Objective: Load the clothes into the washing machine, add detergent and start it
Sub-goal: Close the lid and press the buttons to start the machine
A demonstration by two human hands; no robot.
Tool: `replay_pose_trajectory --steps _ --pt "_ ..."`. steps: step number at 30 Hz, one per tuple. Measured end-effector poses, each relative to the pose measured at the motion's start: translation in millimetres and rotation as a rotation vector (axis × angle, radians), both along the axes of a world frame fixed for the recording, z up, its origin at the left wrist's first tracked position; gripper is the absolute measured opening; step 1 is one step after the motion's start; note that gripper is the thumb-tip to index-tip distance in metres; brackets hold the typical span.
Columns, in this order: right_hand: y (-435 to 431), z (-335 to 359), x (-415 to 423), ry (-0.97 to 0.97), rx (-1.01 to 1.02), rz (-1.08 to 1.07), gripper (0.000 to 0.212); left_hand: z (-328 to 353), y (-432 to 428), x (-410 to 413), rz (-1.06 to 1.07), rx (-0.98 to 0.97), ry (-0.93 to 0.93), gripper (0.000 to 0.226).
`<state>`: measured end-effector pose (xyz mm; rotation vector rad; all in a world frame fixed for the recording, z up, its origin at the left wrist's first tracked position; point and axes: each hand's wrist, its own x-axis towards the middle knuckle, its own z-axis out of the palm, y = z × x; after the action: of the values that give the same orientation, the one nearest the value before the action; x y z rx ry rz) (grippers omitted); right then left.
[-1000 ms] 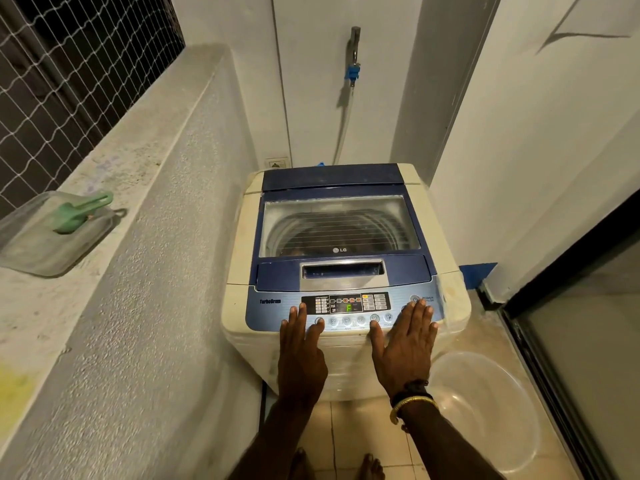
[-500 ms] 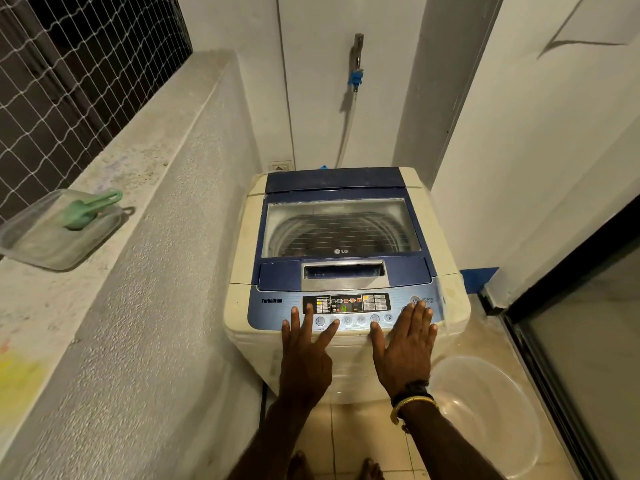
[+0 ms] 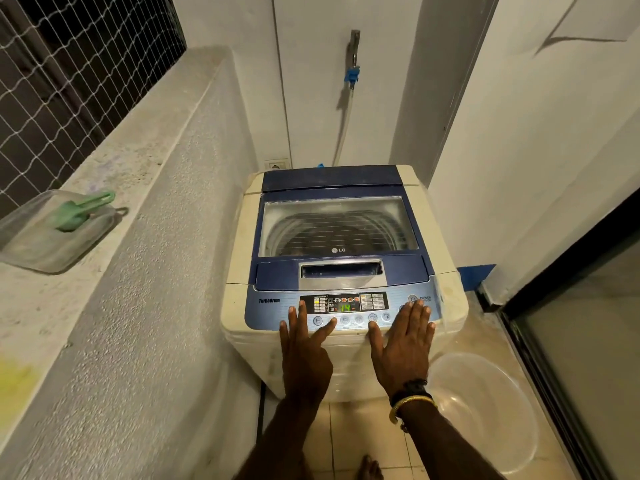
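While both hands lie flat on the control panel (image 3: 341, 311) of the washing machine (image 3: 341, 271), the lid (image 3: 334, 226) is shut and the display reads a green 14, so I judge loading done and the person setting or starting the cycle. The left hand (image 3: 304, 355) spreads straight fingers, its thumb on a button; the right hand (image 3: 403, 355) rests released beside the power button. Neither grip holds anything. Clothes are only a dark blur through the lid's window. On the ledge (image 3: 104, 306) sits a clear tray (image 3: 52, 247) with a green scoop (image 3: 79, 213); a clear basin (image 3: 485, 410) stands on the floor, partly hidden by the right arm.
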<state>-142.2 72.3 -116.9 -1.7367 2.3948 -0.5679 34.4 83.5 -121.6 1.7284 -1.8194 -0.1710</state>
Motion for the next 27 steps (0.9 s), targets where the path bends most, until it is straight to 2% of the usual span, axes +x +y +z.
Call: replay_pose_trajectory --steps 7,15,21,27 --pt "4.3 0.4 0.1 -0.022 -0.031 0.001 0.089 0.6 -7.7 9.6 0.017 0.019 0.041 0.041" --pt "11.6 2.2 -5.2 0.001 -0.028 0.006 0.081 6.2 -30.7 26.6 -0.011 0.126 -0.021 0.081" --pt "11.5 3.0 -6.0 0.005 -0.031 0.002 0.079 10.9 -41.0 30.5 -0.088 0.175 -0.172 0.087" --pt "12.8 3.0 -5.6 0.010 -0.028 -0.003 0.080 11.1 -41.4 29.9 -0.073 0.203 -0.145 0.089"
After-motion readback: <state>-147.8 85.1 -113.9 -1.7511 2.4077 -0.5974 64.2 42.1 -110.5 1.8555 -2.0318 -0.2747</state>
